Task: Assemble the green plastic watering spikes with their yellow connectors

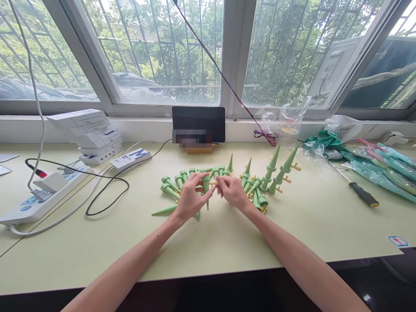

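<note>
My left hand (191,195) grips a green plant watering spike (206,190), its tip pointing down above the table. At the spike's side is a small yellow valve (213,183), pinched between the fingers of my right hand (231,190). Whether the valve is fully seated in the spike I cannot tell. More green spikes (170,187) lie behind and left of my left hand, partly hidden by it. Right of my right hand, several spikes (280,171) stand stacked in tilted columns with yellow valves sticking out, and others (259,198) lie beside them.
A black screen (199,123) leans at the window sill. At left are stacked white boxes (94,136), a power strip (48,195) and a looping black cable (126,186). To the right lie a screwdriver (363,193) and green plastic bags (383,169). The table's front edge runs below my forearms.
</note>
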The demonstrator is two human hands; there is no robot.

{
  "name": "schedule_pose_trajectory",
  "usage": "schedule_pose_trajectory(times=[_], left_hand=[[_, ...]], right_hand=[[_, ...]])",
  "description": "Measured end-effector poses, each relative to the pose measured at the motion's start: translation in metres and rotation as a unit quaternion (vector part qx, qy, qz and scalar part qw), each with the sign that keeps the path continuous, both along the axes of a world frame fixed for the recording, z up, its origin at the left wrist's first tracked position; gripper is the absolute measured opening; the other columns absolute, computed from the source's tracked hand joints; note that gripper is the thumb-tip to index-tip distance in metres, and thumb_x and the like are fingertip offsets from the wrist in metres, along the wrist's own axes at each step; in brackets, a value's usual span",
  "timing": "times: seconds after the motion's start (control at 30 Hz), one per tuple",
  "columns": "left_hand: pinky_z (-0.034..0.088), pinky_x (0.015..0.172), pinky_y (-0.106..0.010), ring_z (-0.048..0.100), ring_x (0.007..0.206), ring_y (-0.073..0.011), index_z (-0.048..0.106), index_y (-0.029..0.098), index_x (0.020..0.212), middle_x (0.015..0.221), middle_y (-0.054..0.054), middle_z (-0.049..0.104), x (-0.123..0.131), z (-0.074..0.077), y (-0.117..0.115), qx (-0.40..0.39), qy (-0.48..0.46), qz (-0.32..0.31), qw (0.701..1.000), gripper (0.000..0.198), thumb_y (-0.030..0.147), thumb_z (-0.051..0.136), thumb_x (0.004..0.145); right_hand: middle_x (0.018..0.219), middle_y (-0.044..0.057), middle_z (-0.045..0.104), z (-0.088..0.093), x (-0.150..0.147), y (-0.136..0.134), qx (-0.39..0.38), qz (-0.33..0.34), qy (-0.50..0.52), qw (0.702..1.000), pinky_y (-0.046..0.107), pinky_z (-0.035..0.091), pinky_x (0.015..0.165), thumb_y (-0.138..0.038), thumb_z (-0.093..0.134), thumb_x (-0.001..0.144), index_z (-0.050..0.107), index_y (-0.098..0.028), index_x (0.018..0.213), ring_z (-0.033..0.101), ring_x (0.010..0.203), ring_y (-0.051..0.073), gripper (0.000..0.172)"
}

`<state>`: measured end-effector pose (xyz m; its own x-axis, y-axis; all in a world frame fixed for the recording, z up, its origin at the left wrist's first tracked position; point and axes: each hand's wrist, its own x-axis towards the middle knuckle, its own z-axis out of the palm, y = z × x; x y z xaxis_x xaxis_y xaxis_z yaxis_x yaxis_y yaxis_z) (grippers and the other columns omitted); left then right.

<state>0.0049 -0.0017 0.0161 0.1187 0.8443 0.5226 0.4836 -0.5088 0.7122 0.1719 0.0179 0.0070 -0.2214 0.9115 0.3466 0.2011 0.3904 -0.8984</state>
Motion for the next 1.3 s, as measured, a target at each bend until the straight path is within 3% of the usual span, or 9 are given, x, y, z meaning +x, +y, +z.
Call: schedule_pose_trajectory(times=[0.13,0.27,0.53,0.73,0.87,1.0,1.13,1.3], left_hand=[[0.061,0.064,-0.026,0.061,0.076,-0.0118,0.063,0.022,0.115,0.105,-0.004,0.059,-0.0002,0.0002,0.0011,0.008,0.003,0.013,1.000,0.037,0.030,0.069,0.079],[0.061,0.063,-0.026,0.062,0.076,-0.0126,0.063,0.022,0.114,0.104,-0.005,0.059,0.0001,0.0001,0.0012,0.008,0.007,0.020,1.000,0.036,0.030,0.068,0.080],[0.062,0.067,-0.026,0.062,0.078,-0.0121,0.063,0.023,0.116,0.108,-0.005,0.059,0.0004,-0.0001,-0.0011,0.003,0.008,-0.007,1.000,0.037,0.029,0.068,0.080],[0.062,0.067,-0.027,0.061,0.077,-0.0119,0.062,0.023,0.116,0.109,-0.005,0.059,0.0004,0.0009,-0.0016,0.003,0.005,-0.011,1.000,0.037,0.029,0.068,0.080],[0.062,0.064,-0.027,0.062,0.077,-0.0128,0.063,0.022,0.114,0.107,-0.005,0.059,0.0000,0.0011,-0.0001,0.006,0.004,0.005,1.000,0.036,0.030,0.068,0.079],[0.061,0.062,-0.027,0.062,0.075,-0.0130,0.063,0.022,0.113,0.105,-0.005,0.060,-0.0003,0.0010,0.0005,0.010,-0.001,0.009,1.000,0.034,0.032,0.067,0.081],[0.061,0.063,-0.026,0.062,0.077,-0.0129,0.063,0.022,0.114,0.106,-0.005,0.059,0.0004,0.0012,-0.0006,0.006,0.005,0.008,1.000,0.034,0.031,0.067,0.081],[0.062,0.065,-0.026,0.062,0.080,-0.0127,0.062,0.022,0.115,0.108,-0.005,0.059,0.0012,0.0014,-0.0020,0.008,0.009,-0.004,1.000,0.036,0.029,0.067,0.080]], right_hand=[[0.075,0.003,0.066,0.0001,0.0001,-0.0004,0.007,0.002,0.005,1.000,0.024,0.045,0.051,-0.050,0.050,0.093,0.059,-0.020,0.082,0.058,0.054,0.013,0.034],[0.077,0.003,0.065,-0.0002,-0.0002,-0.0005,0.010,0.011,-0.001,1.000,0.024,0.045,0.050,-0.047,0.053,0.092,0.059,-0.019,0.084,0.059,0.058,0.013,0.029],[0.050,-0.001,0.053,0.0002,-0.0003,-0.0005,0.005,0.004,-0.031,1.000,0.023,0.040,0.051,-0.055,0.043,0.096,0.047,-0.019,0.058,0.049,0.045,0.010,0.052],[0.048,-0.001,0.053,0.0005,-0.0007,-0.0006,0.002,0.004,-0.025,1.000,0.023,0.041,0.052,-0.057,0.037,0.097,0.050,-0.019,0.056,0.049,0.044,0.010,0.057],[0.069,0.002,0.065,0.0022,-0.0001,-0.0018,0.011,-0.003,-0.019,1.000,0.024,0.043,0.052,-0.055,0.046,0.094,0.058,-0.019,0.077,0.056,0.051,0.012,0.042],[0.081,0.004,0.067,0.0022,0.0004,-0.0021,0.026,0.007,-0.014,1.000,0.026,0.047,0.057,-0.048,0.054,0.092,0.058,-0.020,0.088,0.060,0.059,0.013,0.028],[0.072,0.002,0.064,0.0018,0.0006,-0.0016,0.023,0.014,-0.016,1.000,0.026,0.046,0.056,-0.045,0.053,0.092,0.057,-0.020,0.083,0.058,0.057,0.013,0.027],[0.054,-0.001,0.055,0.0023,0.0005,-0.0017,0.011,0.004,-0.044,0.999,0.025,0.040,0.051,-0.055,0.046,0.094,0.048,-0.021,0.066,0.049,0.047,0.012,0.044]])
